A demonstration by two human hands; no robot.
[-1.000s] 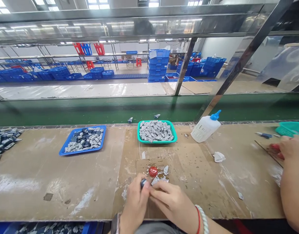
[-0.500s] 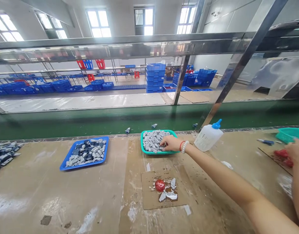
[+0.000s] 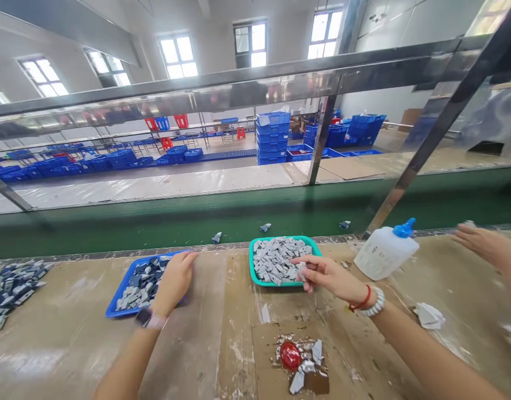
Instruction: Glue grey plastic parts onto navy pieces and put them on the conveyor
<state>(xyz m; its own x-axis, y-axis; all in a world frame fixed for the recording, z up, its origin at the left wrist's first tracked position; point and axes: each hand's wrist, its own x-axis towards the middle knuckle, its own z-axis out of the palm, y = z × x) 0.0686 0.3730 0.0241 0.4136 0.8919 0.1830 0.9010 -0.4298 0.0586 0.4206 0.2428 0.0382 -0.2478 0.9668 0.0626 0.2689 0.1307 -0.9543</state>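
My right hand [image 3: 324,276] is at the right front edge of a green tray [image 3: 252,266] heaped with small grey plastic-looking pieces [image 3: 276,258]. Its thumb and fingers pinch one small grey piece [image 3: 301,271]. My left hand [image 3: 175,280] reaches over the right side of a blue tray [image 3: 114,306], which holds grey and dark blue pieces [image 3: 143,283]. Its back faces me and its fingertips are hidden or blurred. Below the green tray, a glossy red round thing [image 3: 290,355] and several grey scraps [image 3: 317,351] lie on a wet, stained cardboard sheet [image 3: 264,361].
A white squeeze bottle [image 3: 380,258] with a blue cap stands right of the green tray. Loose pieces [image 3: 14,289] are piled at far left. Several small pieces lie on the green belt [image 3: 176,219] behind. Another person's hand [image 3: 480,243] is at the right. A metal post [image 3: 422,150] rises behind the bottle.
My left hand has come into view over the blue tray. My right hand has drawn back from the heap with a grey piece. The view has tilted, and the other person's hand has moved away towards the belt.
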